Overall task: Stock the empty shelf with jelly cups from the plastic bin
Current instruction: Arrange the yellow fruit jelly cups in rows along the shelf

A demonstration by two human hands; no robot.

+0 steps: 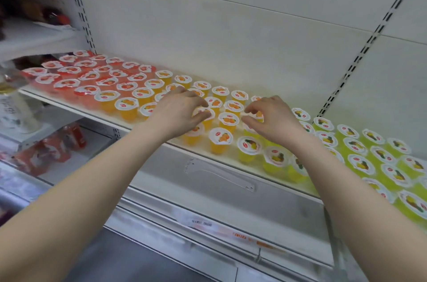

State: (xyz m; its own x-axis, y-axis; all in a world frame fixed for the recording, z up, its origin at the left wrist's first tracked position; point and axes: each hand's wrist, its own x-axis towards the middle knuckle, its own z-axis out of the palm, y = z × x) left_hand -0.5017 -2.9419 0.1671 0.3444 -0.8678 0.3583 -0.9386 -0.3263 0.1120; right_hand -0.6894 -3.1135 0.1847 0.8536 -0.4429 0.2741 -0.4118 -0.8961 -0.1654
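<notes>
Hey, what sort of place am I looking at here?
Most likely a shop: a white display shelf on slotted uprights, rows of jelly cups sorted by colour, and a price label on the rail below.

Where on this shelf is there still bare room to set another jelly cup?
Only a narrow strip of shelf along the front lip, before the orange jelly cups and yellow jelly cups. Red jelly cups crowd the left end.

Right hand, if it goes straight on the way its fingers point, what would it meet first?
The right hand, pinching a cup, would probably first meet the orange jelly cup just ahead of its fingertips; depth is unclear, so it might pass above it.
</notes>
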